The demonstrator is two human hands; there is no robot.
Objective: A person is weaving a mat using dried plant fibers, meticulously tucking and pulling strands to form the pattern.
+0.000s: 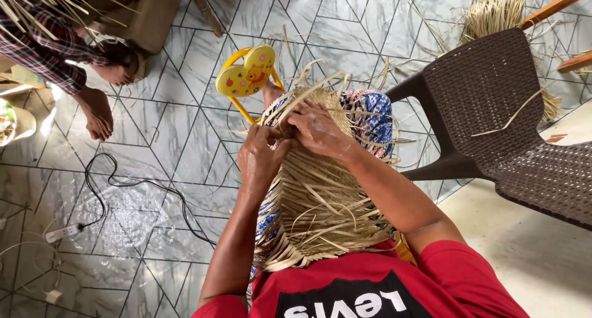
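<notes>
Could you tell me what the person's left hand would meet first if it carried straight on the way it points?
Probably the right hand: the left hand points up-right across the straw weaving, though depth is unclear.

The floor (185,108) under me is made of shiny grey tiles with thin lines that make triangles. Bright light shines on it far off to the left of my hands. A black cord (132,185) curls over the tiles on my left and runs to a white plug strip (61,233). A little yellow stool (246,74) with fruit pictures stands just past my hands. A big brown plastic chair (493,108) sits on my right. A bundle of dry straw (493,13) lies behind that chair.
</notes>
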